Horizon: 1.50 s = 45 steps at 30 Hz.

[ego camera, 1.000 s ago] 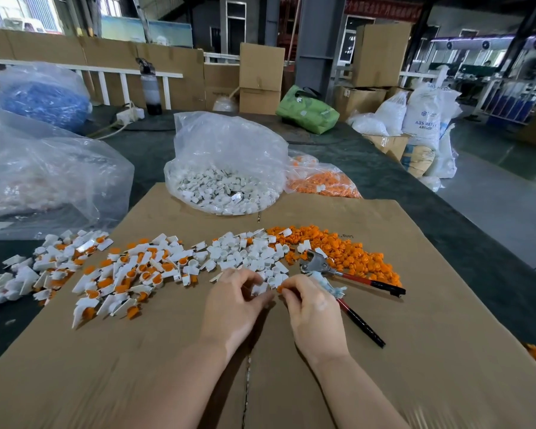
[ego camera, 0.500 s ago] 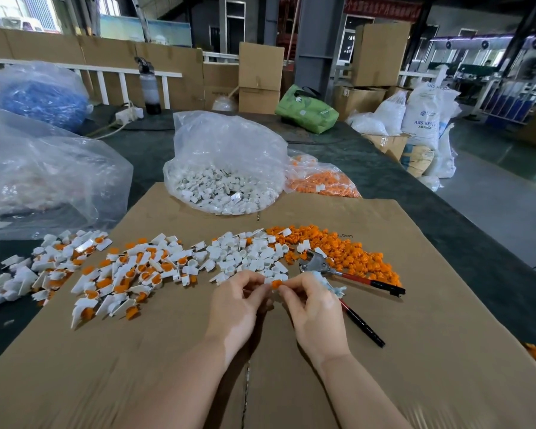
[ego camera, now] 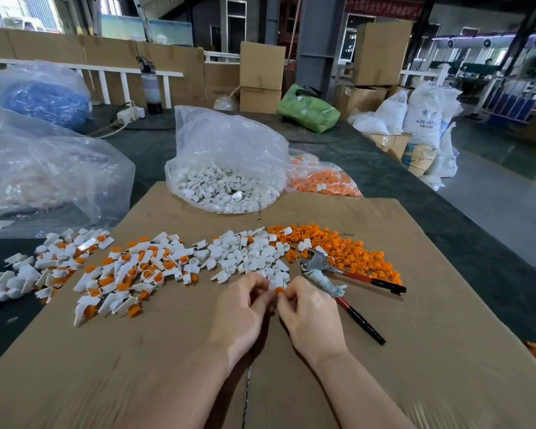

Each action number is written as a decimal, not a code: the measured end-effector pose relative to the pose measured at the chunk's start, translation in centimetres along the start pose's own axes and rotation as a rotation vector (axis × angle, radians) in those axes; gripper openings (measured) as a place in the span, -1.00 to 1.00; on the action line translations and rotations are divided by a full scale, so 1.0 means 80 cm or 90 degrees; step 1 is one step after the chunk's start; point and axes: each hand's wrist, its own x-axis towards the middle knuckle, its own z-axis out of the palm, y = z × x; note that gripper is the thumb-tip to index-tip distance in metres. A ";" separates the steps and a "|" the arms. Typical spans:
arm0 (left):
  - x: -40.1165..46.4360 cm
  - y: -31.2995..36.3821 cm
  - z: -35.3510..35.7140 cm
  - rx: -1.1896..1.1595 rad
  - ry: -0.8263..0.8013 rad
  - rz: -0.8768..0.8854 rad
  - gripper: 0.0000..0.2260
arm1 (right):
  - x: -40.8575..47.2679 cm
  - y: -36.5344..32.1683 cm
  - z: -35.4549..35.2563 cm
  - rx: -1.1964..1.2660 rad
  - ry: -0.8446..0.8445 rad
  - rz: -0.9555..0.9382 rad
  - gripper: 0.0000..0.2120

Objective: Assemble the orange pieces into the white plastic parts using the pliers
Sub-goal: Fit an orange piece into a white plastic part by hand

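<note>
- The left hand (ego camera: pixel 240 311) and right hand (ego camera: pixel 310 314) meet at the lower centre of the frame, fingertips together over the cardboard sheet (ego camera: pixel 415 351) that covers the surface (ego camera: pixel 464 218).
- Both hands have their fingers curled in a pinching grip: a small white plastic part (ego camera: pixel 274 284) shows at the left fingertips and a small orange piece (ego camera: pixel 279 290) at the right fingertips, the two touching each other.
- How far the orange piece sits inside the white part cannot be told; the fingers hide the joint.
- The pliers (ego camera: pixel 338 274) lie on the cardboard just right of the right hand, untouched, jaws toward the centre and red-and-black handles splayed toward the lower right.
- A pile of loose orange pieces (ego camera: pixel 353 252) spreads right of centre, just behind the pliers.
- Loose white parts (ego camera: pixel 248 255) lie in the middle, just above the hands.
- Assembled white-and-orange parts (ego camera: pixel 121 274) are strewn across the left, some spilling off the cardboard onto the dark surface.
- A clear bag of white parts (ego camera: pixel 226 168) stands at the upper centre edge of the cardboard, with a bag of orange pieces (ego camera: pixel 322 178) just to its right.
- A large clear bag (ego camera: pixel 44 168) sits at the left of the frame.
</note>
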 end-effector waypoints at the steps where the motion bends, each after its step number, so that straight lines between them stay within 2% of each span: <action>1: 0.000 0.000 0.000 -0.002 -0.001 -0.002 -0.91 | 0.000 0.000 0.000 0.006 -0.005 0.000 -0.83; 6: 0.005 0.001 0.000 -0.110 0.020 -0.066 -0.91 | 0.000 -0.001 -0.002 0.058 0.003 -0.014 -0.88; 11: 0.007 0.000 -0.002 -0.148 0.020 -0.079 -0.89 | -0.001 -0.001 -0.004 0.098 0.050 -0.012 -0.86; 17: 0.006 0.001 -0.002 -0.131 0.010 -0.074 -0.92 | 0.001 -0.002 -0.006 0.094 0.031 -0.069 -0.75; 27: 0.006 -0.001 -0.001 -0.150 0.016 -0.092 -0.92 | 0.001 -0.002 -0.006 0.098 0.036 -0.072 -0.83; 33: 0.006 0.000 -0.002 -0.143 0.011 -0.089 -0.92 | 0.001 -0.003 -0.007 0.099 0.037 -0.072 -0.84; 37: 0.005 0.002 -0.003 -0.128 0.012 -0.069 -0.99 | 0.001 -0.003 -0.008 0.097 0.035 -0.076 -0.84; 45: 0.006 0.004 -0.004 -0.113 0.006 -0.054 -0.96 | 0.000 -0.002 -0.007 0.096 0.034 -0.081 -0.83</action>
